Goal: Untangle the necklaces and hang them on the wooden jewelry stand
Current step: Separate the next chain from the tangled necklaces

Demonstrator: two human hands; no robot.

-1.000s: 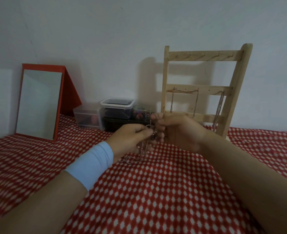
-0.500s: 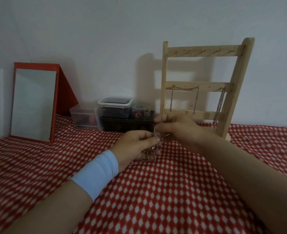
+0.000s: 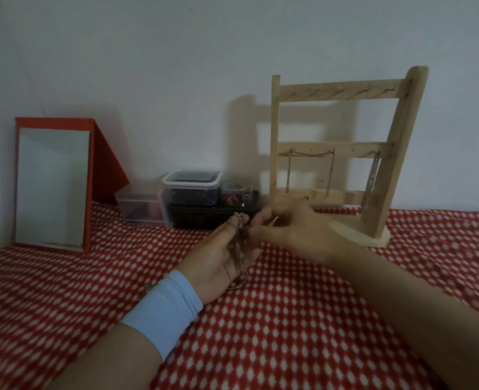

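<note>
A silver chain necklace (image 3: pixel 239 257) hangs over the fingertips of my left hand (image 3: pixel 222 260), looped near the index finger and trailing down across the palm to the cloth. My right hand (image 3: pixel 294 235) is beside it to the right, its thumb and fingers pinching the chain's other end near the left fingertips. Behind them stands the wooden jewelry stand (image 3: pixel 336 153), upright on its base. One chain (image 3: pixel 310 170) is draped across two pegs of the middle bar. Another chain (image 3: pixel 370 181) hangs at that bar's right end.
A red-and-white patterned cloth (image 3: pixel 289 333) covers the surface. A red-framed mirror (image 3: pixel 52 184) leans at the back left. Clear plastic boxes (image 3: pixel 190 190) and a small jar (image 3: pixel 235 191) sit by the wall, just left of the stand.
My left hand has turned palm-up and opened out, with the chain now draped over its fingertips. The hands have drawn slightly apart. The camera view shifted, so the stand sits further right.
</note>
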